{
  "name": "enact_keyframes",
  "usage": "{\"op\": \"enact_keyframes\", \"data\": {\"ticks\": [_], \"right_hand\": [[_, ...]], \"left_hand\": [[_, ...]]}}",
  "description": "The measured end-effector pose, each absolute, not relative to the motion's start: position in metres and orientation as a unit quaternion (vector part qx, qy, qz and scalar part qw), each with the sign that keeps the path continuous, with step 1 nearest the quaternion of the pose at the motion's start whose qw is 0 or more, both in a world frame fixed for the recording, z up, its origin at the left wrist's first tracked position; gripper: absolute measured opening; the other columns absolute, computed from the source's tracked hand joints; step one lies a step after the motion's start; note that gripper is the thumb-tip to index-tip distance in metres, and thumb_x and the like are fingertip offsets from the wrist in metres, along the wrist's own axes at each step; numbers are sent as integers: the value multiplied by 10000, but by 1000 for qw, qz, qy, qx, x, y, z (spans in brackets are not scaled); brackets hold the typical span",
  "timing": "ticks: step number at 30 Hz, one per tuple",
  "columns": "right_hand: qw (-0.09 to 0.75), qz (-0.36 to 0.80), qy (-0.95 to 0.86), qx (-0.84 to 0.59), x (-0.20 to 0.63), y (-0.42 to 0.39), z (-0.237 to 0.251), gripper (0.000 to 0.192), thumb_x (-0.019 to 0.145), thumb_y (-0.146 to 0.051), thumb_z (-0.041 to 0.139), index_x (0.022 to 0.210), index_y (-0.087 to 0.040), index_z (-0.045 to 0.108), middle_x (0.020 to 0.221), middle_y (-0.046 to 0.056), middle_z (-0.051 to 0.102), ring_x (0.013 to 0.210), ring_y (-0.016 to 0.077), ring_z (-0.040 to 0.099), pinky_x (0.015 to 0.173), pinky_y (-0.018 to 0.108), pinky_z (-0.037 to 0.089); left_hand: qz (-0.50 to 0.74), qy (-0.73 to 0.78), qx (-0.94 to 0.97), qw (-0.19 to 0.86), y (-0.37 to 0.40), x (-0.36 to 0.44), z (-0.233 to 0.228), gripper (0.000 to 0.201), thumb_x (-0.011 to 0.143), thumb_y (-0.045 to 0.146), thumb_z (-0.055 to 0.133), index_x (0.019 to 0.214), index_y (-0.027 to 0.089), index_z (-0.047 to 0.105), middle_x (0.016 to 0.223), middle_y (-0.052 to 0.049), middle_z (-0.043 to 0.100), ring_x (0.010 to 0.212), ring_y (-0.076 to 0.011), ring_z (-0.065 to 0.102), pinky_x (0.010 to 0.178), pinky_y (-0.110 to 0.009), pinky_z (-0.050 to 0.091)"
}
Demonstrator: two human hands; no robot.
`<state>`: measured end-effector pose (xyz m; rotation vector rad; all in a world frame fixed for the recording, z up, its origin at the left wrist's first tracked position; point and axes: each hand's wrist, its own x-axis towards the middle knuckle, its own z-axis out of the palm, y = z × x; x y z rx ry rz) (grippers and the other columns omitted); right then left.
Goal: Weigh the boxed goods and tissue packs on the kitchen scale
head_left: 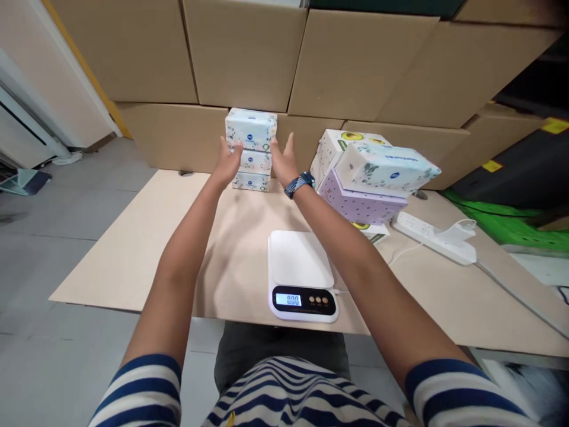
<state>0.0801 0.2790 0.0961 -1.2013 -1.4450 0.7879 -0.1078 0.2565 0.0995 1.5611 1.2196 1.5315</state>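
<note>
Three white-and-blue tissue packs are piled in one stack against the cardboard boxes, with the top tissue pack (251,129) above the middle tissue pack (256,160) and the bottom tissue pack (251,181). My left hand (228,163) is at the stack's left side, its thumb over the front near the seam below the top pack and its fingers pointing up. On the right side, my right hand (284,160) has its thumb at the pack edge and its fingers spread away from it. Neither hand is wrapped round a pack. A watch (299,184) is on my right wrist.
A white digital scale (300,261) reading 0.00 lies near the table's front edge. Right of the stack, another tissue pack (386,169) rests on a purple dotted box (364,201) among avocado-print boxes (331,142). A power strip (433,237) with cables lies further right. Cardboard boxes (249,53) wall the back.
</note>
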Motion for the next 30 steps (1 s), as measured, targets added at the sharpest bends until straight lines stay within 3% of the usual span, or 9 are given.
{"op": "enact_keyframes", "data": {"ticks": [3,12,16,18,20,22,24,26,30], "right_hand": [[516,320,-639,-472,78,284,84,1095,966,-772,532,1783,-262,11,1884,83,150,1760,288,160,1429,576,140],[519,286,-677,-437,52,239,87,904,1003,-463,479,1783,-223,90,1882,70,157,1775,257,32,1438,598,31],[517,234,-744,-354,96,156,62,788,1043,-487,485,1744,-186,287,1860,127,236,1755,253,187,1442,539,199],[534,200,-755,-322,133,117,51,622,1071,-514,485,1633,-248,511,1750,127,478,1658,262,431,1379,524,384],[582,157,-737,-306,180,90,48,416,1086,-498,500,1366,-310,742,1394,99,778,1327,251,736,1198,486,590],[643,115,-691,-311,232,81,55,348,1091,-481,506,1167,-316,802,1085,65,830,999,225,805,1041,473,660],[712,78,-608,-343,280,92,69,353,1086,-515,500,1179,-306,769,1069,68,800,953,226,782,1040,516,643],[770,59,-493,-400,317,114,85,449,1064,-619,472,1289,-304,699,1197,93,762,1095,248,760,1095,564,603],[719,136,-467,-497,341,150,109,733,980,-855,384,1321,-270,664,1336,142,721,1327,286,687,1151,588,564]], "left_hand": [[533,515,593,315,265,-106,92,816,1025,585,668,1701,237,371,1866,-89,232,1765,-273,89,1441,-458,56],[526,573,586,227,221,-90,94,959,969,568,716,1682,54,335,1842,-286,157,1767,-341,36,1437,-483,18],[506,533,643,216,173,-68,74,973,969,671,664,1699,143,296,1862,-239,107,1770,-339,11,1437,-530,26],[476,511,669,255,152,-51,66,997,979,722,619,1722,184,228,1861,-227,127,1760,-361,121,1429,-575,125],[452,484,689,296,138,-29,65,1041,984,758,586,1741,202,137,1860,-229,130,1741,-370,207,1412,-599,199],[451,450,702,320,132,-3,72,1075,974,799,561,1745,214,91,1864,-222,118,1739,-362,222,1407,-590,225],[461,426,707,326,135,24,83,1084,959,840,534,1740,219,110,1868,-211,115,1750,-349,186,1416,-567,207],[466,428,711,308,146,54,94,1072,958,850,518,1730,196,164,1867,-216,120,1762,-341,125,1432,-549,142],[466,437,722,265,170,117,106,987,946,820,584,1662,178,358,1835,-233,248,1760,-390,89,1420,-615,-24]]}}
